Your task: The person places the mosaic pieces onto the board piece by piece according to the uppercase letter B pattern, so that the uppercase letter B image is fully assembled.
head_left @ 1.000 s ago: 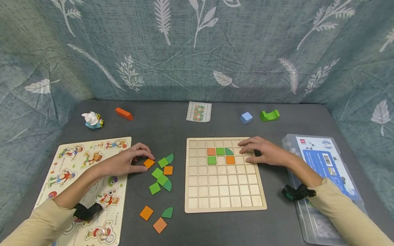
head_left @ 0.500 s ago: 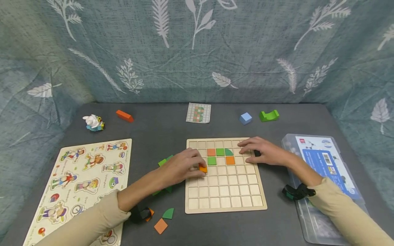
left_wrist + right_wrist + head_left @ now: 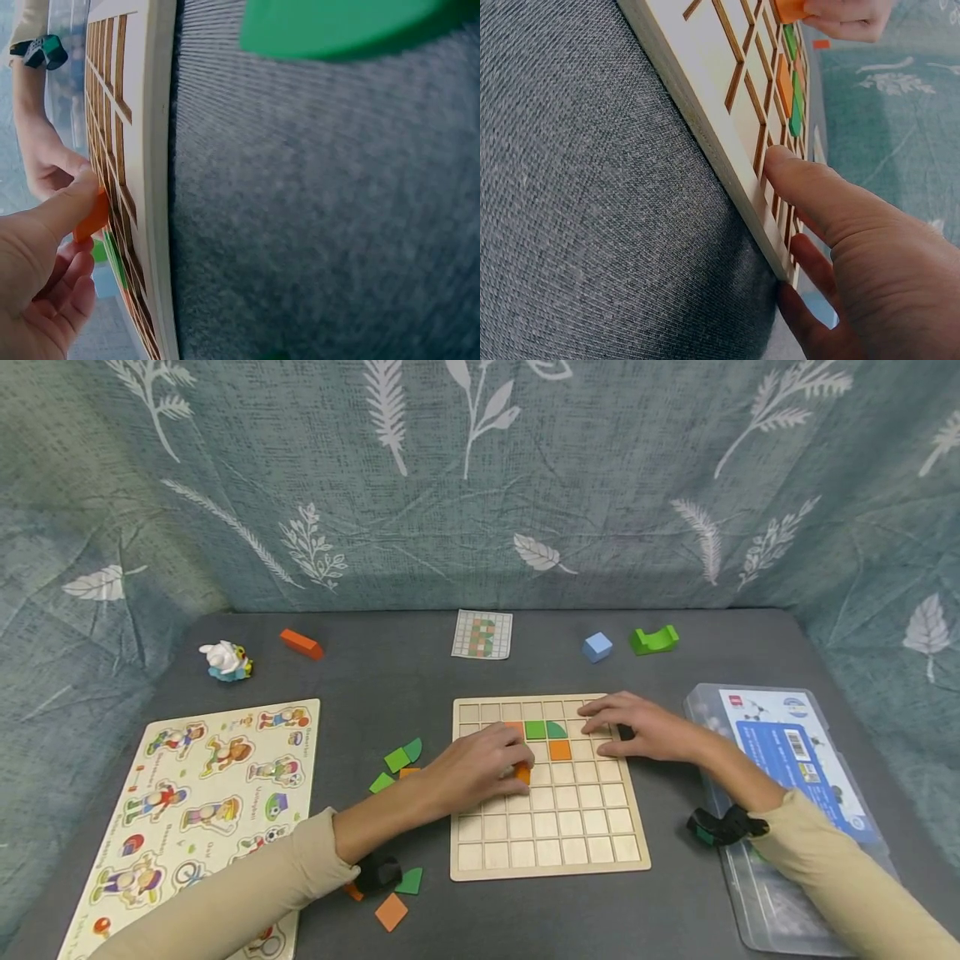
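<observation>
My left hand (image 3: 483, 768) pinches an orange square tile (image 3: 522, 772) between thumb and fingers, over the left half of the wooden grid board (image 3: 551, 856). In the left wrist view the orange tile (image 3: 91, 216) stands tilted close over the grid. My right hand (image 3: 637, 724) rests with spread fingers on the board's upper right edge; its thumb (image 3: 799, 169) lies on the grid. Set in the board are a green square (image 3: 536, 729), a green quarter-circle (image 3: 556, 729) and an orange square (image 3: 559, 750). Part of a paler orange square shows above my left hand, which hides other cells.
Loose tiles, among them a green square (image 3: 397, 760) and a green quarter-circle (image 3: 408, 882), lie left of the board. A pattern card (image 3: 482, 634) lies behind it. A picture puzzle (image 3: 217, 785) is at left, a plastic case (image 3: 795, 777) at right. Blocks and a figurine line the back.
My left hand picked the orange tile from the loose pile on the left and carried it right, over the board, then a little farther right. The right hand stays in place.
</observation>
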The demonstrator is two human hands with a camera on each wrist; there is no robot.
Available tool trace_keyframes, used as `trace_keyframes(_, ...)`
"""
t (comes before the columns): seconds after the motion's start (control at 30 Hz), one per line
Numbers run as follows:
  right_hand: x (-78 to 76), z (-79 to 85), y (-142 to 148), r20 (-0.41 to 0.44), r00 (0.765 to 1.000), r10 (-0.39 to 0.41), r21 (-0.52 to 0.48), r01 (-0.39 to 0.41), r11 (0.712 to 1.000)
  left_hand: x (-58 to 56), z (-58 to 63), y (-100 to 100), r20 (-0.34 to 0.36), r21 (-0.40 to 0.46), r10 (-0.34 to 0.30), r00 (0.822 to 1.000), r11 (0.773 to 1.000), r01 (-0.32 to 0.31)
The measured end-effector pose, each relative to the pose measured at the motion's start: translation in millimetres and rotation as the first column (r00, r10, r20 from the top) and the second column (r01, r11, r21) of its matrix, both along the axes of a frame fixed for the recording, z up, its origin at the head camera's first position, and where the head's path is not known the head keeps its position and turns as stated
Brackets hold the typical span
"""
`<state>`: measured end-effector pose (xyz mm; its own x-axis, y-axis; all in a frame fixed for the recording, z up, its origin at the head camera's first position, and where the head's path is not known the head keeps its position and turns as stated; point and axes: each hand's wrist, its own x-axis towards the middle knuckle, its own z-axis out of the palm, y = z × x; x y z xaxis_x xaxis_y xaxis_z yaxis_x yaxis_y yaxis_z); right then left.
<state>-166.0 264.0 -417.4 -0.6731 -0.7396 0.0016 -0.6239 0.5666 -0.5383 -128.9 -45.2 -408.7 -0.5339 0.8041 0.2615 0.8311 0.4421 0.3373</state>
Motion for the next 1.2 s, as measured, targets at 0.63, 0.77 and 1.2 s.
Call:
trace_keyframes(0.63,-2.5,2.6,-1.9,0.009,1.000,0.002,-0.001,-0.002,1.000,1.4,-0.4,-2.0,0.011,-0.016,0.038,0.999,0.999,-0.038)
trace_keyframes(0.77,-3.0,2.7,-1.6,0.004,1.000,0.003,-0.002,-0.003,1.000,0.8,-1.1,-2.2,0.033,-0.004,0.026,0.999,1.000,-0.026)
trace_keyframes(1.2,0.3,2.6,-1.2,0.009,1.000,-0.005,0.006,0.005,1.000,8.3,-0.1,-1.9,0.016,-0.037,0.018,1.000,0.999,-0.017)
